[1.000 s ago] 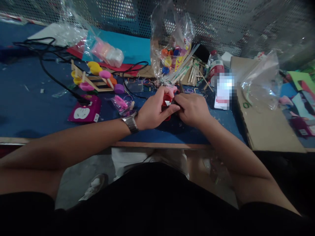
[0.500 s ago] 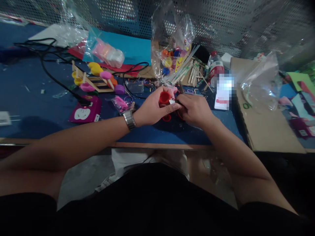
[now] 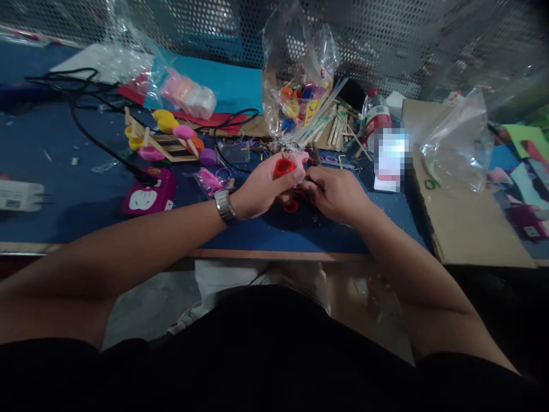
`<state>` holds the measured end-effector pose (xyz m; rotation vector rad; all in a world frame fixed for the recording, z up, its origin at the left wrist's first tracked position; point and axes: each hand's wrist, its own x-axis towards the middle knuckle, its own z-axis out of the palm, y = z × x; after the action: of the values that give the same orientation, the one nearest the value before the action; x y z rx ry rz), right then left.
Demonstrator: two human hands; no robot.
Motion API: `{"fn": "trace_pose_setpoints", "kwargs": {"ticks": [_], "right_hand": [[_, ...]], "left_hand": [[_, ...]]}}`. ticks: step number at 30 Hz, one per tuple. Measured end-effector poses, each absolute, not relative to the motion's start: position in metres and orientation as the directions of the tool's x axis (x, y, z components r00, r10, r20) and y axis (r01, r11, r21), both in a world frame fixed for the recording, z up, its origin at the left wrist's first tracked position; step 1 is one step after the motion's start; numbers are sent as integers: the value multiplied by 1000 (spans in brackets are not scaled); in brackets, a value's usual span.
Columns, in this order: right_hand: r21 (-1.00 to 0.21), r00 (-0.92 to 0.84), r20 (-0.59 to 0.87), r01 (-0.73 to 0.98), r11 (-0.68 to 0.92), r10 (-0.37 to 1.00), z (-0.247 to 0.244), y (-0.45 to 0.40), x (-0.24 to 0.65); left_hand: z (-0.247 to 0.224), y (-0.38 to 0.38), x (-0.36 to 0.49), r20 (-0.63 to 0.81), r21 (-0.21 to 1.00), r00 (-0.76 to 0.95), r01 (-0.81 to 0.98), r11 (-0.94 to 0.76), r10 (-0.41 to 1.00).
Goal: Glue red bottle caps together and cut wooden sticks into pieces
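Left hand [image 3: 268, 183] holds red cup [image 3: 283, 167] upright; mouth up.

I can see only part of the red cup [image 3: 283, 167], because the left hand [image 3: 261, 186] wraps its side. The right hand [image 3: 341, 191] covers most of a dark tool [image 3: 316, 155], too dim for me to identify. Between the fingertips, small details blur together. Square blocks mask much of the lit phone screen [image 3: 388, 160]. On my left, a white plug [image 3: 19, 195] runs off the edge; on my right, a purple box [image 3: 529, 222] is also cut off.
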<state>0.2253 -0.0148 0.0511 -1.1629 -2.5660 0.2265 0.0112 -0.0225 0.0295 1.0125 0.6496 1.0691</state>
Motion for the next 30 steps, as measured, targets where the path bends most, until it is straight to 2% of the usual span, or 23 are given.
{"fn": "trace_pose_setpoints", "kwargs": {"ticks": [4,7,15,20,30], "right_hand": [[-287,-629,280,666,689,725,53,-14,229],[-277,-627,308,660,698,716,54,-14,231],[-242,-642,206,698,674,739,56,-12,229],[-250,-648,184,697,672,739,56,-14,226],[-264,-645,160,701,662,747,56,-16,225]], "left_hand": [[38,-15,6,-165,792,440,-473,385,882],[41,-14,5,-195,745,452,-509,431,870],[38,-18,12,-125,788,402,-515,337,907],[32,-19,12,-46,880,387,-420,221,921],[24,-18,10,-5,951,376,-286,121,927]]}}
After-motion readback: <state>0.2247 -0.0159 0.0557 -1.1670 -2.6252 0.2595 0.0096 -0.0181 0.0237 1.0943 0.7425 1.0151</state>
